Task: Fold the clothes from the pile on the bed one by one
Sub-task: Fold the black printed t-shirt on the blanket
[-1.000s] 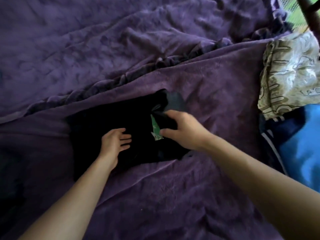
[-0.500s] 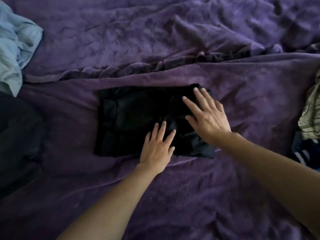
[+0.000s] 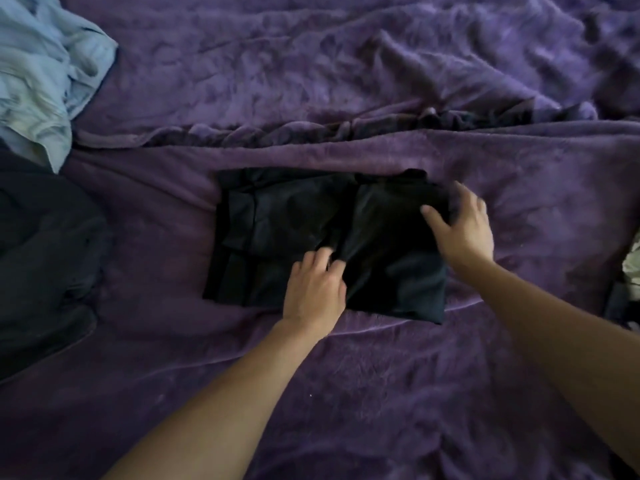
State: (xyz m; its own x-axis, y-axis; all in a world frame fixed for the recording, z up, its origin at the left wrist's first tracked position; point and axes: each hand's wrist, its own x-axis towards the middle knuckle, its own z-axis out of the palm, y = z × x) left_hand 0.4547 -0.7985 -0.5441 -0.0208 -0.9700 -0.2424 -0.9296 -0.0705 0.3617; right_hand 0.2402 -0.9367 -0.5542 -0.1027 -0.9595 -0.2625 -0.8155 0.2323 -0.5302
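A black garment (image 3: 277, 237) lies folded into a flat rectangle in the middle of the purple blanket (image 3: 346, 393). My left hand (image 3: 313, 291) rests palm down on its near edge, fingers bent onto a crease near the middle. My right hand (image 3: 462, 226) sits on the garment's right end, thumb spread onto the cloth and fingers curled over the far right edge. Whether those fingers pinch the cloth or only press it is hidden.
A crumpled light blue garment (image 3: 41, 74) lies at the far left, with a dark heap of clothes (image 3: 41, 258) below it. A patterned cloth (image 3: 632, 268) pokes in at the right edge. A ridge of bunched blanket (image 3: 346, 128) runs behind the black garment.
The view has swung left across the bed. The right hand let go of the green-tagged part, laid flat, then slid to the garment's right end. The left hand moved from the left part to the near edge.
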